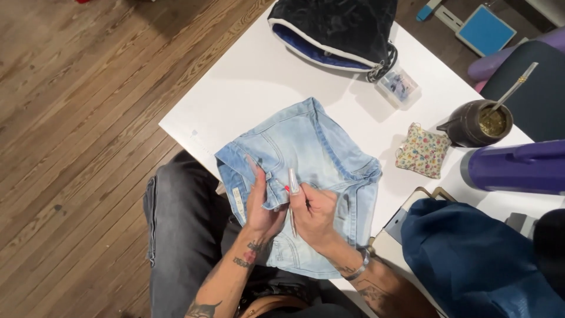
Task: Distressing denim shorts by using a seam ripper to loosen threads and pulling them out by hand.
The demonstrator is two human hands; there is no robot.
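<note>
Both hands, left (263,203) and right (312,209), are closed, pinching the denim shorts (306,153) taut at the near bench (247,88) edge; right also grips a thin tool (292,221).

A white table (247,88) stands on a dark, worn wooden plank floor (76,118) under soft indoor light

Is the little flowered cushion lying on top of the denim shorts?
No, the flowered cushion lies on the bare white table, apart from the denim shorts, beside the dark round cup.
</note>
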